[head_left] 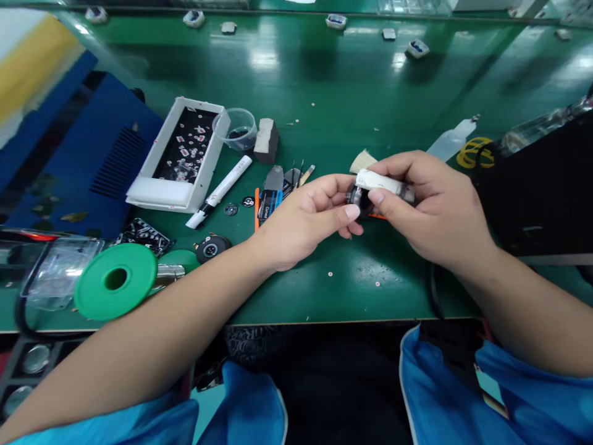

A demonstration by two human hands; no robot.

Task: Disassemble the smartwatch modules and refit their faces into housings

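My left hand [296,222] pinches a small dark round part [356,196], which looks like a watch case, between thumb and fingers. My right hand [435,207] grips a white block-like piece [377,181] and holds it against or just over the dark part. The fingers cover much of both, so the exact contact is hidden. Behind my hands sits a pale bristle brush tip [362,161]. Left of my left hand lie tweezers [306,175], an orange stick [257,209], two small dials [230,209] and a dark round watch-like piece [212,248].
A white tray [204,185] of small parts, a clear cup [237,130], a grey block [266,141] and a white marker [220,190] stand at left. Nearer is a green spool [134,272]. A plastic bottle [451,139] and yellow rings [475,152] lie at right.
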